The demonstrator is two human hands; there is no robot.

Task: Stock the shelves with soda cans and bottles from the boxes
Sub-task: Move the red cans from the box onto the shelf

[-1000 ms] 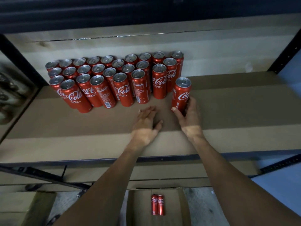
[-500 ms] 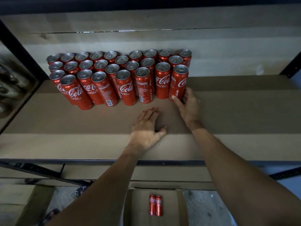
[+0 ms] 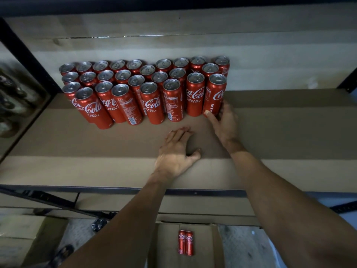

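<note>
Pushed back since earlier: can [image 3: 215, 93] now at right end of front row on shelf [image 3: 289, 132], touching neighbour. Fingers of right hand [image 3: 225, 124] curled round its base. Fingers of left hand [image 3: 175, 155] straight, flat on shelf. Nearly done, by look: box [image 3: 166, 246] below holds only two cans [image 3: 185, 242].

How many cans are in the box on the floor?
2. The left can and right can touch, side by side, in the box. Part of it is hidden, so more may be there.
</note>
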